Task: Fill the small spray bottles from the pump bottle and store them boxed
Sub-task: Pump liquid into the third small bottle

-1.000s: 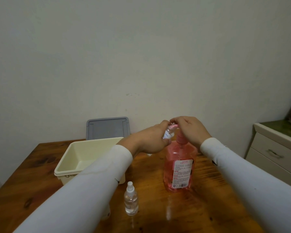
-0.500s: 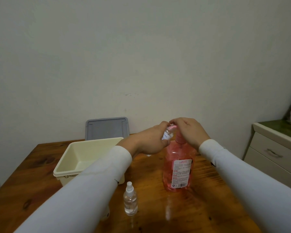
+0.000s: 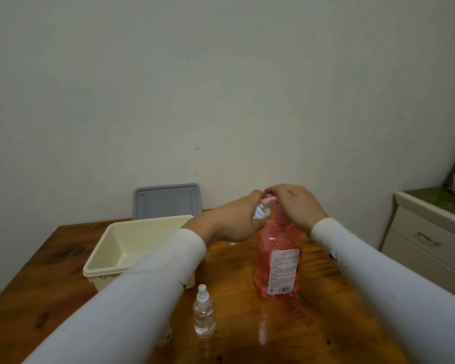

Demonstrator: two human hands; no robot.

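Pump bottle, spray bottles and box on the table.
We see the pink pump bottle [image 3: 278, 261] upright, label toward us. We hold one small clear bottle [image 3: 261, 210], tilted, at its pump head [image 3: 269, 205]. A capped spray bottle [image 3: 203, 312] stands upright nearer us. The cream box [image 3: 132, 248] sits open; its grey lid [image 3: 167, 200] leans upright behind it.

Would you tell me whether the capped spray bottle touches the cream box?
Apart: the head view shows bare table between the capped spray bottle and the cream box.
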